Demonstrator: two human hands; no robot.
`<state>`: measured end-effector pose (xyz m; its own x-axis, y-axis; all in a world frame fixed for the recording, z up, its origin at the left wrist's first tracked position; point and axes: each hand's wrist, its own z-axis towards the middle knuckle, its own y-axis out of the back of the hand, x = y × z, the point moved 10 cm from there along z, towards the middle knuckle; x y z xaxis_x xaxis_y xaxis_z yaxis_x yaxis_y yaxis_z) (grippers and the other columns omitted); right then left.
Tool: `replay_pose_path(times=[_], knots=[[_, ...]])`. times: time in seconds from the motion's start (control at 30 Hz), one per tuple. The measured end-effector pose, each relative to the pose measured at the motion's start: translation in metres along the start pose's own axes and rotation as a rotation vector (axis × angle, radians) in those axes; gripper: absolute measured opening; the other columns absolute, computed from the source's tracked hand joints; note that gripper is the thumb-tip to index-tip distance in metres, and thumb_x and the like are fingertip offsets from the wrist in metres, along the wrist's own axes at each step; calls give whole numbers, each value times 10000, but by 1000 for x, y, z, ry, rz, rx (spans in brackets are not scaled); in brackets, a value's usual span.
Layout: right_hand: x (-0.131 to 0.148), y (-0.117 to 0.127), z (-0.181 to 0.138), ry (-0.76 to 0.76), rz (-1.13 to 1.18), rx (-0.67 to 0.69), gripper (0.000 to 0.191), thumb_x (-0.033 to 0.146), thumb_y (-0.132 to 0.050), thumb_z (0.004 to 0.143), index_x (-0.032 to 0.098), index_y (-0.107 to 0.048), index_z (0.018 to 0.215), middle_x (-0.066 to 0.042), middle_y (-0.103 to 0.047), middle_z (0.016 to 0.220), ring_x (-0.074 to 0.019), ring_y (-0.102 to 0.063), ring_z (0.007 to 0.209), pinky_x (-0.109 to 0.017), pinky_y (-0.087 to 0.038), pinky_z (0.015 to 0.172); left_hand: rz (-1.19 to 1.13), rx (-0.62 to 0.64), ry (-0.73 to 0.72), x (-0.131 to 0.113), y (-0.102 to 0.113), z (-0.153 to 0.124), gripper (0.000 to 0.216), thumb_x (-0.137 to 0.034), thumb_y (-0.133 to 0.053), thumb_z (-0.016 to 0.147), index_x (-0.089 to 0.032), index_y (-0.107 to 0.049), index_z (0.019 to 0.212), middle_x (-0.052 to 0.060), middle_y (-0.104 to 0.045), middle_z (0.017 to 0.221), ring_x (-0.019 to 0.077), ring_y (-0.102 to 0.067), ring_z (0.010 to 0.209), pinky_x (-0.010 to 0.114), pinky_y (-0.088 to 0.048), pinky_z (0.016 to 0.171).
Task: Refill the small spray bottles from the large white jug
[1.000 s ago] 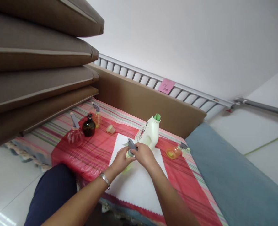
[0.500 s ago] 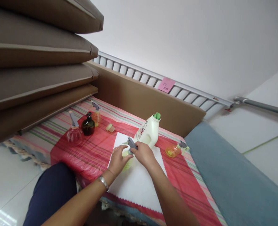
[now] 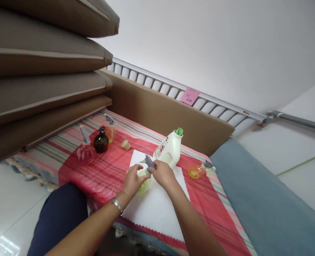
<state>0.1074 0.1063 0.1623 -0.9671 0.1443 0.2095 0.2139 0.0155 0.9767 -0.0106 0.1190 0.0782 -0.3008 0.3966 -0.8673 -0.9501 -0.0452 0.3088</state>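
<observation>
Over a white cloth (image 3: pixel 160 209) I have a yellow-green spray bottle (image 3: pixel 145 186) with a grey trigger head (image 3: pixel 150 162). My left hand (image 3: pixel 132 180) is closed round the bottle's upper part, thumb near the neck. Fingers of my right hand (image 3: pixel 163 173) grip the grey trigger head at the neck. Whether the head is fully seated cannot be made out. Just behind my hands stands a white jug (image 3: pixel 170 146) with a green spout, on the cloth's far edge.
On red plastic sheeting at left stand a clear spray bottle (image 3: pixel 85 152), a dark pump bottle (image 3: pixel 101 142) and an orange spray bottle (image 3: pixel 110 133). A pale cap (image 3: pixel 126 144) lies near them. Rightward, another orange spray bottle (image 3: pixel 197 172) lies tipped. Stacked cushions (image 3: pixel 45 89) rise at far left.
The view has shifted slightly. My left fingers have moved a little on the bottle, showing more of its yellow-green body; my right hand keeps its grip on the trigger head.
</observation>
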Motion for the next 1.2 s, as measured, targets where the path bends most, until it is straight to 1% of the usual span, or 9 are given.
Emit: replay_pose_path(times=[0.17, 0.3, 0.4, 0.53, 0.87, 0.97, 1.03, 1.13, 1.2], knots=[[-3, 0, 1, -10, -11, -1, 175, 315, -549, 787, 182, -640, 855, -61, -689, 828, -184, -603, 757, -248, -294, 560, 0, 45, -70, -13, -9, 4, 226, -380, -624, 795, -194, -612, 924, 69, -677, 940, 251, -598, 946, 434, -435, 872], [-5, 0, 2, -14, -17, -5, 197, 345, -534, 807, 181, -631, 858, -66, -688, 851, -190, -608, 781, -247, -303, 568, -19, 96, -114, -16, -13, 2, 203, -338, -588, 833, -221, -620, 996, 59, -679, 999, 234, -601, 978, 405, -433, 892], [-3, 0, 1, -8, -18, -2, 186, 338, -534, 808, 181, -627, 844, -69, -688, 849, -195, -611, 787, -249, -302, 564, -16, 96, -114, -17, -14, 1, 266, -344, -635, 794, -212, -606, 1023, 69, -671, 1021, 242, -598, 985, 411, -436, 892], [-1, 0, -1, -4, -19, 4, 173, 322, -543, 804, 179, -627, 853, -68, -686, 838, -193, -613, 784, -249, -303, 568, -4, 77, -85, -17, -19, 4, 268, -356, -662, 764, -192, -610, 969, 84, -670, 965, 268, -596, 955, 452, -432, 882], [-6, -2, 3, -1, 2, 11, 181, 321, -532, 794, 182, -625, 860, -67, -683, 863, -188, -609, 778, -247, -314, 579, -95, 252, -169, -23, -29, 11, 181, -295, -577, 831, -216, -625, 987, 47, -676, 1007, 198, -603, 966, 323, -461, 869], [-2, -1, 1, 0, -3, 4, 175, 319, -539, 792, 180, -627, 852, -72, -683, 851, -197, -610, 791, -250, -306, 571, -78, 212, -131, -19, -28, 10, 257, -300, -626, 784, -205, -589, 1020, 58, -655, 1033, 213, -592, 979, 347, -454, 873], [0, 0, -1, 2, -7, 4, 169, 317, -549, 790, 179, -627, 847, -70, -682, 842, -193, -610, 780, -248, -301, 564, -50, 152, -77, -14, -27, 8, 291, -310, -653, 753, -195, -571, 1008, 59, -648, 979, 231, -592, 940, 390, -446, 868], [2, 0, -3, 10, -9, 7, 160, 318, -557, 793, 182, -626, 845, -60, -682, 838, -179, -607, 759, -243, -302, 562, -27, 94, -32, -8, -26, 6, 255, -307, -659, 746, -198, -572, 960, 53, -643, 939, 252, -580, 944, 452, -407, 905], [1, 0, -3, 11, -9, 8, 161, 317, -554, 796, 184, -626, 849, -58, -683, 841, -178, -605, 756, -242, -303, 563, -38, 101, -44, -8, -26, 6, 239, -311, -653, 757, -199, -582, 956, 64, -648, 968, 262, -569, 986, 464, -390, 930]])
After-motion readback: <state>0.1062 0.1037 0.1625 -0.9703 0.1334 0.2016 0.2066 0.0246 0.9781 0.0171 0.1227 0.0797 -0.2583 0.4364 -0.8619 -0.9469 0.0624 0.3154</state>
